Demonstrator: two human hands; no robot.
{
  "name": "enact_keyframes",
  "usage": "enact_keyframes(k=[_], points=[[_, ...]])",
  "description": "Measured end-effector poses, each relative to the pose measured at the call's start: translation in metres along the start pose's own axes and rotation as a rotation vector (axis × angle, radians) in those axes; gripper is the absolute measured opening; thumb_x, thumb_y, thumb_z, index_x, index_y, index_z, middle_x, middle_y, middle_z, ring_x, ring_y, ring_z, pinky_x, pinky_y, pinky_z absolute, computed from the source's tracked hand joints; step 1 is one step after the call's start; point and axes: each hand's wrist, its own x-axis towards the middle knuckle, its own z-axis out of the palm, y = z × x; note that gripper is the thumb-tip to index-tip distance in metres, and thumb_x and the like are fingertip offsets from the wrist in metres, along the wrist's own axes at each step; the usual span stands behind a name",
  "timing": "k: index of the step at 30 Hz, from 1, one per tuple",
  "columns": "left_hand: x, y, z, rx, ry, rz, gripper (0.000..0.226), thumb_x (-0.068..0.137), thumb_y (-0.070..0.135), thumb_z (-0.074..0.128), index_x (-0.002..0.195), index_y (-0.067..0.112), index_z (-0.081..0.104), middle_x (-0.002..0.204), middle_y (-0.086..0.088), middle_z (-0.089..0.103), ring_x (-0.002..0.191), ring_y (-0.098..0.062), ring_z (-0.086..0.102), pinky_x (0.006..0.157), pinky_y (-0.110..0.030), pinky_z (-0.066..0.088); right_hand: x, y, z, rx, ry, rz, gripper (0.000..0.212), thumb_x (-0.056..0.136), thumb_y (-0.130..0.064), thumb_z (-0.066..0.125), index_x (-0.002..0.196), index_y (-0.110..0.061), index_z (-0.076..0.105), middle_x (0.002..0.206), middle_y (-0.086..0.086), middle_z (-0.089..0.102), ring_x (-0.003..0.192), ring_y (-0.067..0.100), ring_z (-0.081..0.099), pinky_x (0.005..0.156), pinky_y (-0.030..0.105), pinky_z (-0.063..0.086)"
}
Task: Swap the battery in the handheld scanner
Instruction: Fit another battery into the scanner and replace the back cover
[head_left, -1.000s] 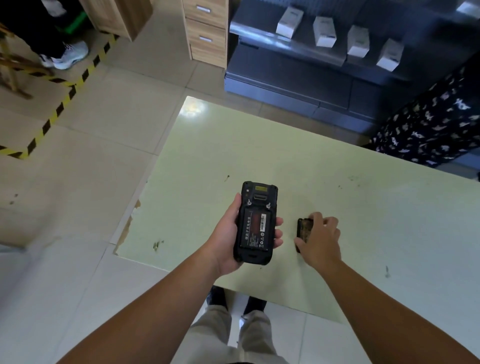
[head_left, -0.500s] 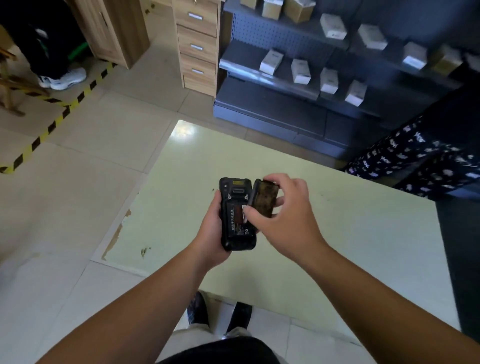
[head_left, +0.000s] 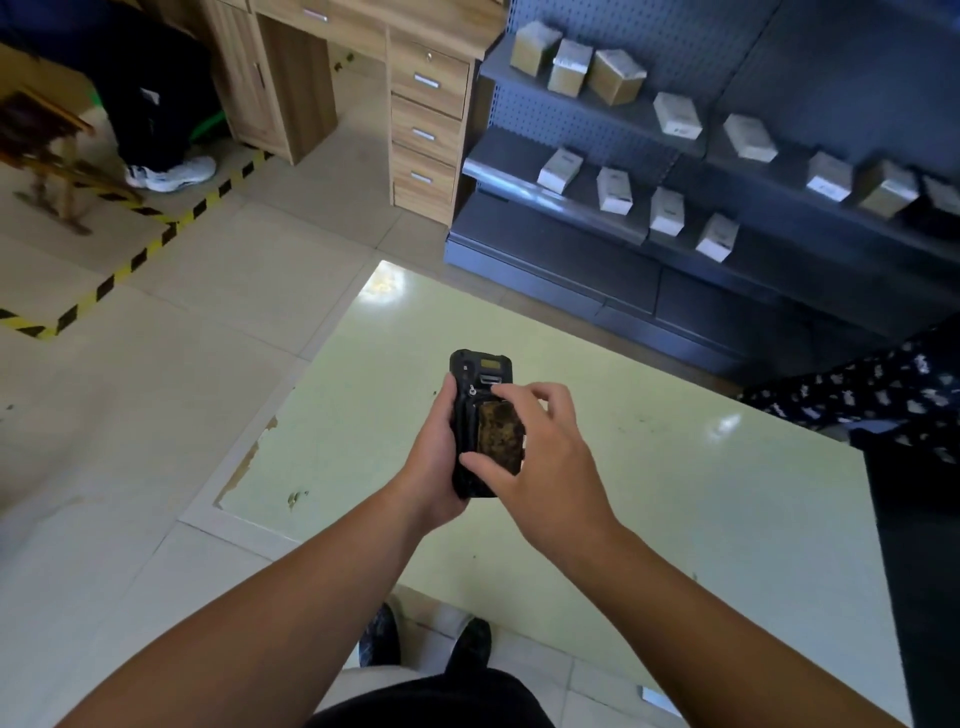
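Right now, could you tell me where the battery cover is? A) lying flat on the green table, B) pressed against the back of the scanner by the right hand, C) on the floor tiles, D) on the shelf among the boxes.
B: the right hand holds the battery cover against the back of the scanner, which the left hand grips above the table.

I see a pale green bench under my view, its glossy top bare apart from small dark specks and glare spots. Its near-left edge is chipped. It stands on a beige tiled floor. Beyond it, dark shelves carry small white and brown boxes in rows.
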Motion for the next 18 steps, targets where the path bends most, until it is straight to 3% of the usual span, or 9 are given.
enact_keyframes(k=[3,6,13,18], points=[[-0.002,0.001,0.0,0.015,-0.036,-0.03,0.069,0.094,0.077,0.035,0.119,0.027,0.077,0.108,-0.004,0.08,0.096,-0.024,0.076,0.067,-0.036,0.063,0.003,0.005,-0.005,-0.004,-0.06,0.015,0.067,0.08,-0.042,0.085,0.138,-0.033,0.053,0.123,-0.009,0.039,0.099,0.015,0.059,0.087,0.035,0.059],[-0.006,0.001,0.001,0.048,-0.081,-0.08,0.073,0.093,0.08,0.034,0.123,0.027,0.074,0.114,-0.008,0.078,0.102,-0.028,0.073,0.082,-0.044,0.06,0.005,0.011,-0.011,-0.014,-0.1,-0.006,0.072,0.078,-0.049,0.085,0.141,-0.031,0.055,0.121,-0.006,0.043,0.106,0.015,0.057,0.092,0.039,0.057],[-0.009,-0.001,0.002,0.004,-0.116,-0.135,0.075,0.091,0.08,0.037,0.118,0.023,0.077,0.106,-0.011,0.079,0.093,-0.031,0.075,0.073,-0.041,0.064,0.001,0.023,-0.015,-0.091,-0.084,-0.118,0.077,0.078,-0.068,0.071,0.144,-0.032,0.055,0.121,-0.008,0.042,0.116,0.011,0.046,0.096,0.037,0.054],[-0.01,0.001,0.002,0.005,-0.119,-0.149,0.076,0.092,0.08,0.034,0.119,0.024,0.078,0.11,-0.01,0.079,0.097,-0.029,0.074,0.081,-0.042,0.062,-0.004,0.028,-0.01,-0.132,-0.066,-0.13,0.074,0.085,-0.074,0.054,0.149,-0.037,0.049,0.127,-0.012,0.035,0.116,0.011,0.037,0.101,0.042,0.05]])
